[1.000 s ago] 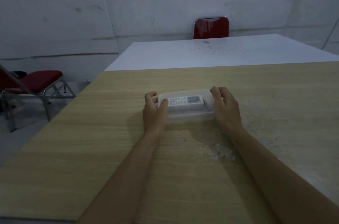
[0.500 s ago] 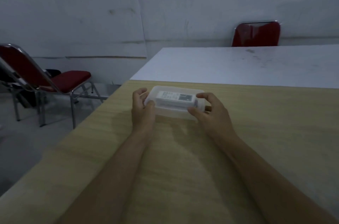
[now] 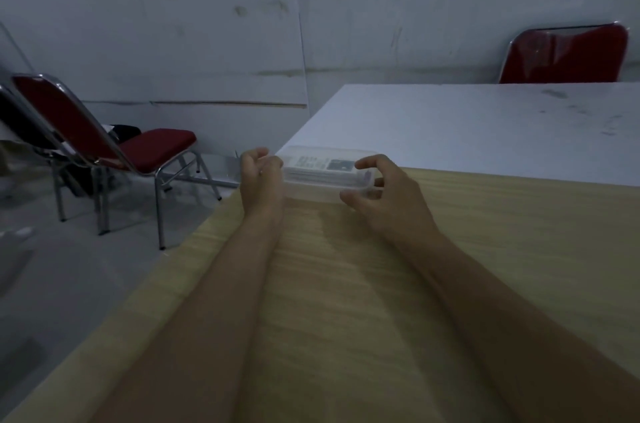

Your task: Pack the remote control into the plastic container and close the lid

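A clear plastic container (image 3: pixel 322 187) with its lid on rests at the far left corner of the wooden table (image 3: pixel 502 232). Through the lid I see the white remote control (image 3: pixel 320 164) lying flat inside. My left hand (image 3: pixel 261 180) is curled against the container's left end, thumb on its edge. My right hand (image 3: pixel 391 195) wraps the right end, with the index finger over the lid and the thumb on the front wall.
A white table (image 3: pixel 450 124) butts against the wooden one right behind the container. A red folding chair (image 3: pixel 152 148) stands on the floor to the left, off the table's edge. Another red chair (image 3: pixel 568 55) stands behind the white table by the wall.
The container has gone with both hands from the table's middle to its far left corner. The view has swung left, bringing the left chair and the floor into sight.
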